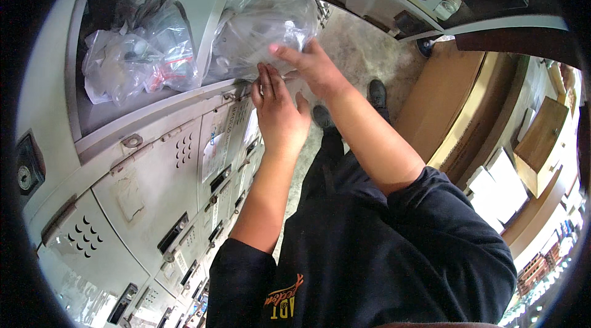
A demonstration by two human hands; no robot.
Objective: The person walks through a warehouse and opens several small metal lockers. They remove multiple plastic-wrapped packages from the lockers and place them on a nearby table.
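Observation:
A large clear plastic bag (261,17) sits in a locker compartment and bulges past its front edge. My left hand (277,109) lies against the bag's lower side with its fingers stretched out. Beside it, my right hand (314,69) rests at the bag's near right side, thumb pointing across the plastic and the other fingers partly hidden behind the hand. Whether those fingers pinch the film I cannot tell. In the compartment to the left sits a second clear bag (141,60) of mixed items, with a red strip showing.
Grey metal lockers (154,199) with latches and vent slots run down the left. Cardboard boxes (440,91) stand on the right beside the concrete floor (357,45). A wooden box (542,143) and white sheets (498,186) lie farther right.

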